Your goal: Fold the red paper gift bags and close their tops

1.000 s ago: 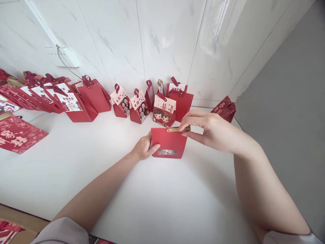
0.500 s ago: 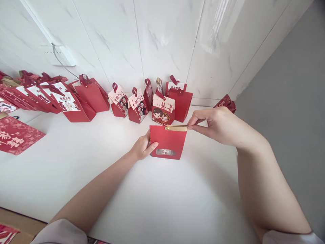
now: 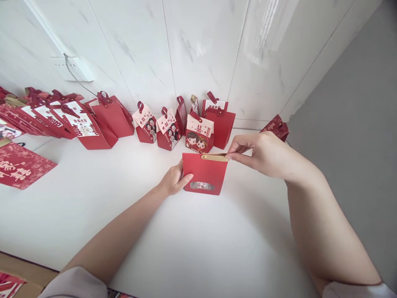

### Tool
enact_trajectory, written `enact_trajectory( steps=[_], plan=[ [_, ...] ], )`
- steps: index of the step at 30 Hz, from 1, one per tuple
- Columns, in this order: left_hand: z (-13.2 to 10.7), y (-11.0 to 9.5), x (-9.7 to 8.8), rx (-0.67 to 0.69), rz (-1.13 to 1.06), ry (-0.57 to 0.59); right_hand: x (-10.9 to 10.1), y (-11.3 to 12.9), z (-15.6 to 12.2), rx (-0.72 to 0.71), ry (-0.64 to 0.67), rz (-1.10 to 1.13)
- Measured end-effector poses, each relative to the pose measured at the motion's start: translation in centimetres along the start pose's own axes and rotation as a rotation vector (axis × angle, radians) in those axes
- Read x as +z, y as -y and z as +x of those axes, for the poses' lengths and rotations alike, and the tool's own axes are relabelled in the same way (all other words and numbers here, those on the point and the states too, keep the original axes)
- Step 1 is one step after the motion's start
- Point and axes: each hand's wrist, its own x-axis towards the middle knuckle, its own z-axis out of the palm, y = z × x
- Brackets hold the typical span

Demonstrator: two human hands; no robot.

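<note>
A small red gift box (image 3: 204, 170) with a clear window low on its front stands upright on the white table (image 3: 192, 248). My left hand (image 3: 174, 180) grips its left side, thumb on the front. My right hand (image 3: 263, 154) pinches the right end of the gold strap (image 3: 214, 157) that lies along the box's top edge.
Along the tiled wall stands a row of finished red gift boxes (image 3: 169, 131) with ribbon loops, some with cartoon labels. More red boxes (image 3: 62, 116) lean at the left. A flat red sheet (image 3: 18, 169) lies at the far left, one red box (image 3: 277, 126) at the right corner.
My right hand slid from over the middle of the strap to its right end and now pinches it. The box shifted slightly left and up in view.
</note>
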Motion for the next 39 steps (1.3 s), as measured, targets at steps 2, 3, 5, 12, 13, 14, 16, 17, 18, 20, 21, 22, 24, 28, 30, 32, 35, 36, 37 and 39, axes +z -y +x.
enact_trajectory(
  steps=[2, 3, 5, 12, 13, 14, 16, 17, 18, 20, 21, 22, 24, 28, 30, 32, 35, 36, 37, 39],
  plan=[
    [0.0, 0.0, -0.1, 0.006, -0.015, 0.010, 0.0, -0.3, 0.0, 0.028, 0.040, -0.002],
    [0.0, -0.1, -0.1, 0.006, -0.021, 0.015, 0.0, -0.4, 0.0, 0.037, 0.057, -0.004],
    [0.0, -0.2, -0.1, 0.006, -0.038, 0.017, -0.1, -0.5, 0.0, 0.048, 0.074, -0.002],
    [1.1, 0.4, 0.7, -0.096, -0.248, -0.140, 0.5, 1.1, -0.1, -0.106, 0.177, 0.137],
    [1.3, 0.5, 0.6, -0.133, -0.277, -0.174, 0.6, 1.4, -0.1, -0.159, 0.222, 0.166],
    [1.6, 0.5, 0.4, -0.162, -0.301, -0.207, 0.7, 1.7, -0.2, -0.212, 0.265, 0.194],
    [2.2, -0.3, -0.6, -0.197, -0.339, -0.276, 0.8, 2.1, -0.2, -0.289, 0.317, 0.237],
    [2.6, -1.1, -1.3, -0.198, -0.360, -0.302, 0.7, 2.2, -0.2, -0.301, 0.313, 0.246],
    [2.9, -2.3, -2.1, -0.191, -0.381, -0.309, 0.6, 2.2, -0.3, -0.295, 0.289, 0.248],
    [3.6, -5.4, -3.3, -0.131, -0.394, -0.231, 0.4, 1.9, -0.3, -0.261, 0.205, 0.229],
    [3.9, -7.1, -3.7, -0.084, -0.372, -0.169, 0.3, 1.7, -0.2, -0.246, 0.153, 0.211],
    [4.1, -8.7, -4.0, -0.034, -0.316, -0.124, 0.3, 1.3, -0.2, -0.236, 0.099, 0.191],
    [4.4, -11.3, -3.9, 0.052, -0.128, -0.117, 0.3, 0.6, 0.0, -0.227, 0.001, 0.140],
    [4.4, -12.2, -2.7, 0.164, 0.079, -0.154, 0.6, -0.5, 0.2, -0.174, -0.043, 0.057],
    [4.3, -11.1, -2.4, 0.143, 0.091, -0.176, 0.6, -0.5, 0.2, -0.142, -0.002, 0.061],
    [4.2, -10.0, -2.3, 0.089, 0.088, -0.186, 0.7, -0.3, 0.2, -0.146, 0.030, 0.087],
    [4.3, -9.0, -2.3, 0.052, 0.076, -0.176, 0.8, 0.1, 0.3, -0.218, 0.049, 0.115],
    [4.3, -8.9, -2.3, 0.061, 0.065, -0.158, 0.8, 0.2, 0.3, -0.245, 0.052, 0.117],
    [4.3, -8.9, -2.2, 0.069, 0.055, -0.135, 0.8, 0.2, 0.3, -0.268, 0.053, 0.116],
    [4.3, -8.9, -2.1, 0.069, 0.040, -0.082, 0.8, 0.1, 0.4, -0.295, 0.053, 0.108]
  ],
)
